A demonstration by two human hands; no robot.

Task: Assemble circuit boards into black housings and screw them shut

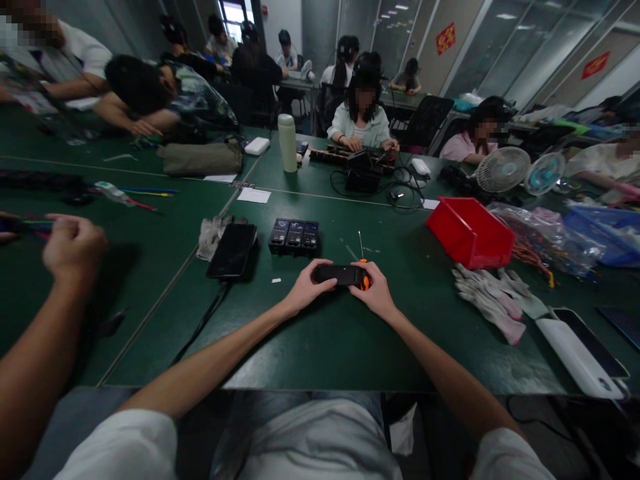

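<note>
A small black oblong device (340, 274) is held level between my two hands, just over the green table (320, 347). My left hand (311, 287) grips its left end, thumb along the near side. On its right end my right hand (373, 288) is closed in the same way. Close by my right hand, a screwdriver with an orange handle (365, 283) points its thin shaft away from me, partly hidden by the fingers. Beyond my left hand sits a black block of three modules (294, 237). What the device is exactly, I cannot make out.
Left of the block, a black phone (233, 250) with a cable rests on grey gloves (207, 237). A red bin (470, 233), work gloves (487, 297) and a white power bank (575, 357) lie to the right. A co-worker's hand (75, 243) reaches in at left; a bottle (287, 142) stands farther back.
</note>
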